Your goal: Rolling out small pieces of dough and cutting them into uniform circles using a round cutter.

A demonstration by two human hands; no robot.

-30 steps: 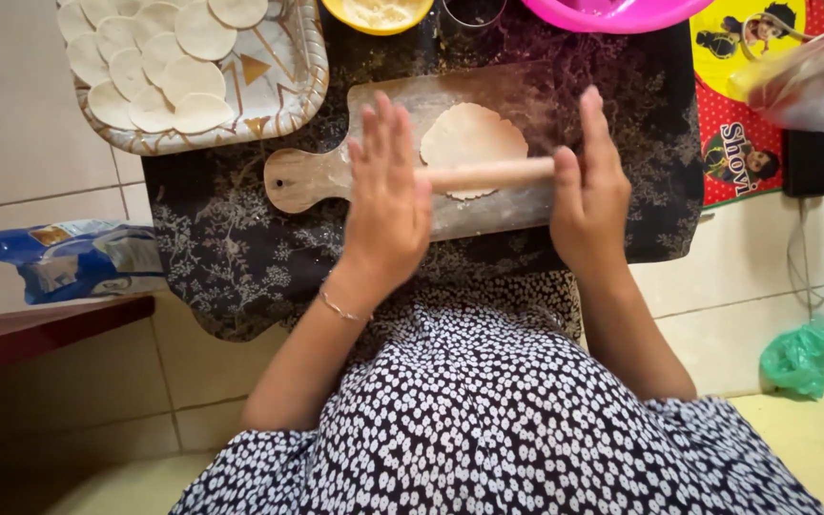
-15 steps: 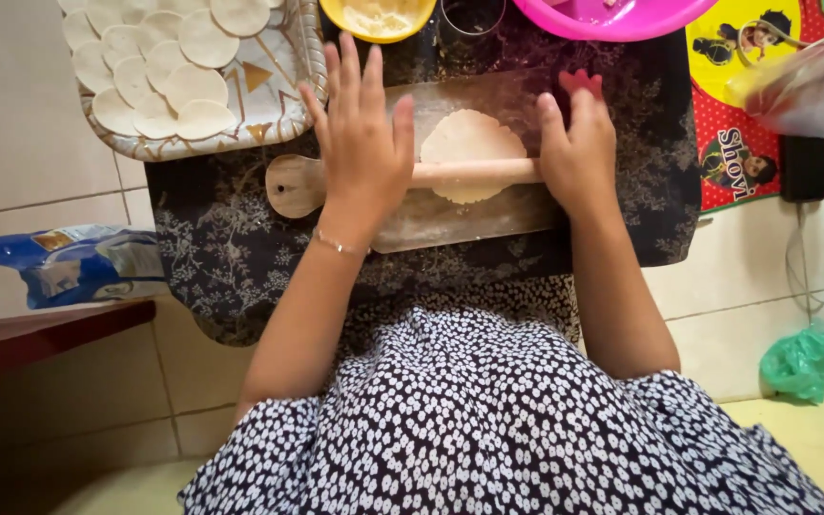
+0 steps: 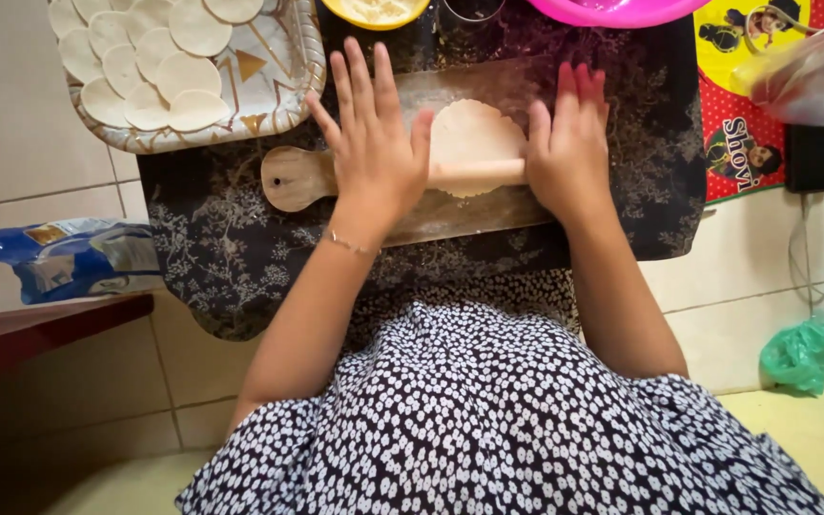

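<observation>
Head view looks down on your two hands, both flat on a wooden rolling pin (image 3: 477,173) that lies across a round, thin piece of dough (image 3: 470,133). Your left hand (image 3: 371,153) presses on the pin's left part, fingers spread and straight, not curled around it; a thin bracelet (image 3: 348,243) sits on that wrist. Your right hand (image 3: 569,148) rests on the pin's right end, fingers together and stretched forward, likewise open-palmed. The dough lies on a wooden board (image 3: 450,205) whose rounded handle sticks out to the left. The board rests on a dark flowered cloth (image 3: 221,238) spread over the desk. At the upper left, a patterned tray (image 3: 283,72) holds a cluster of overlapping flat dough rounds (image 3: 150,57). At the top edge you see a yellow bowl (image 3: 374,11) and a pink bowl (image 3: 612,10), both well beyond your fingertips. A blue plastic bag (image 3: 59,257) lies at the left, and a green bag (image 3: 803,351) sits low at the right.
</observation>
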